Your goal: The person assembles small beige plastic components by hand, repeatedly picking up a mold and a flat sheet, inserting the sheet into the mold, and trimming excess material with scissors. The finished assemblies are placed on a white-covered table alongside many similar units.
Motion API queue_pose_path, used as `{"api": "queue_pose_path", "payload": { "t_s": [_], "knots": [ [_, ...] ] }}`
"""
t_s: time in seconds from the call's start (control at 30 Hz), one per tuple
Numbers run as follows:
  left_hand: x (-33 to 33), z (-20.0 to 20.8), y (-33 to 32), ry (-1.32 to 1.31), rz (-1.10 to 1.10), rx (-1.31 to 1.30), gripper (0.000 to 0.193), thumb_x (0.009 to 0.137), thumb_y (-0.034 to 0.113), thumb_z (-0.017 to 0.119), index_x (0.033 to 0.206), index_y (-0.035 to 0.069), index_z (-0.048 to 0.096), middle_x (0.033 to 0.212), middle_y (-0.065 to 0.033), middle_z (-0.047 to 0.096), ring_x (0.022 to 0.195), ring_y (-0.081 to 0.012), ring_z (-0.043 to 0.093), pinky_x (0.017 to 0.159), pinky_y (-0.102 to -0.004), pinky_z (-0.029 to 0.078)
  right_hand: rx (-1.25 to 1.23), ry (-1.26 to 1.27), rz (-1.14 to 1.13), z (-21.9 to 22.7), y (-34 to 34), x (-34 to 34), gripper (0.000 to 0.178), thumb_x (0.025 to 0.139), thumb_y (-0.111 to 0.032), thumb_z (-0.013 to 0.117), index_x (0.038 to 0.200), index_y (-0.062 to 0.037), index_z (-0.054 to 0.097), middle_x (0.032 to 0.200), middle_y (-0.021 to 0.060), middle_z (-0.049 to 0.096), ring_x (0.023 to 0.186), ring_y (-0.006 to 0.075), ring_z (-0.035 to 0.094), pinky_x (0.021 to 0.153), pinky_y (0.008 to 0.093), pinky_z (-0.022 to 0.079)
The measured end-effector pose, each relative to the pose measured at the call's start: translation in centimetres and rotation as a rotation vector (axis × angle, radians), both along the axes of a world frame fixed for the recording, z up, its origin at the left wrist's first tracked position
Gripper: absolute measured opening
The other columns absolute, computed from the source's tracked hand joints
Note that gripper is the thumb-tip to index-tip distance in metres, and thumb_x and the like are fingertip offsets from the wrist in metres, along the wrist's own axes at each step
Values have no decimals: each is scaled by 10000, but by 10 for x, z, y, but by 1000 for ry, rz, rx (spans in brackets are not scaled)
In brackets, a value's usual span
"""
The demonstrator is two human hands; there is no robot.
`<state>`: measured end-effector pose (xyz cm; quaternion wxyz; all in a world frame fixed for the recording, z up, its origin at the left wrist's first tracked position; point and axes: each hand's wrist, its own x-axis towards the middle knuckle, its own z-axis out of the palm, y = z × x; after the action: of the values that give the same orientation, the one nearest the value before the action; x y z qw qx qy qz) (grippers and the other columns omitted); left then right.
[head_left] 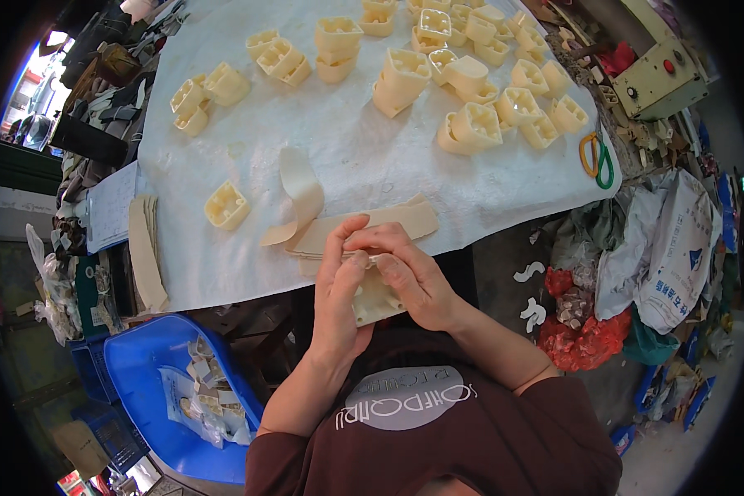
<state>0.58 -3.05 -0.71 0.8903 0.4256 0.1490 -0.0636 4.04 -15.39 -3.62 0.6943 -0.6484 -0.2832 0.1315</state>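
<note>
Close to my body, a cream plastic shoe heel (378, 304) is held between both hands. My left hand (337, 289) is wrapped round its left side, while the fingers of my right hand (409, 277) bend over its upper edge. The thumbs press near the top of the heel; whatever lies under the fingertips is hidden. Just beyond the hands lies a stack of beige strips (413, 220) on the white-covered table. A curled beige strip (302, 188) rests at its left end. Farther left, a single hollow heel (226, 206) sits with its ribbed opening upward.
Many cream heels (474, 124) stand in groups across the table's far half. Scissors (596, 160) with yellow and green handles lie at the right edge. More strips (145, 252) hang over the left edge. A blue tub (132, 364) stands below left; sacks (674, 256) lie right.
</note>
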Motion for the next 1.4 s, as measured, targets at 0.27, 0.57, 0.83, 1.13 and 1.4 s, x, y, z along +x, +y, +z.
{"api": "queue_pose_path", "payload": {
  "t_s": [0.27, 0.57, 0.83, 1.13, 1.4],
  "knots": [
    [-4, -11, 6, 30, 73, -362, 406, 831, 211, 522, 1206, 127, 390, 997, -76, 530, 856, -195, 569, 683, -324, 508, -37, -205, 30, 1, 0, -10, 546, 922, -244, 411, 1366, 30, 249, 1348, 194, 293, 1230, 331, 305, 1038, 386, 236],
    [-6, -2, 16, -97, -32, -107, 619, 906, 583, 295, 1351, 161, 211, 1108, -84, 493, 916, -211, 536, 629, -304, 486, -474, -722, 29, 53, -6, 1, 828, 596, -235, 788, 1303, -65, 393, 1331, 139, 351, 1231, 332, 332, 984, 461, 253],
    [-18, -3, 12, -367, -38, 301, 613, 923, 277, 379, 1402, 12, 103, 1294, -166, 339, 1176, -243, 390, 997, -344, 301, -231, -149, -270, 43, -6, 5, 669, 674, -206, 747, 1233, 8, 446, 1191, 127, 463, 1090, 277, 461, 969, 411, 281],
    [-11, -17, -4, -346, -72, 127, 503, 870, 128, 421, 1328, 64, 224, 1250, -102, 350, 1163, -199, 388, 967, -344, 361, -297, -271, -256, 33, -3, -12, 538, 868, -296, 518, 1256, 57, 397, 1209, 173, 472, 1134, 288, 408, 971, 395, 268],
    [-9, 0, -5, -234, -55, -285, 343, 884, 103, 430, 1215, 84, 342, 1189, -75, 419, 1073, -179, 452, 896, -334, 417, 72, 49, -133, 16, -6, -12, 491, 884, -237, 442, 1268, 59, 371, 1236, 184, 425, 1117, 270, 415, 939, 362, 323]
  ]
}}
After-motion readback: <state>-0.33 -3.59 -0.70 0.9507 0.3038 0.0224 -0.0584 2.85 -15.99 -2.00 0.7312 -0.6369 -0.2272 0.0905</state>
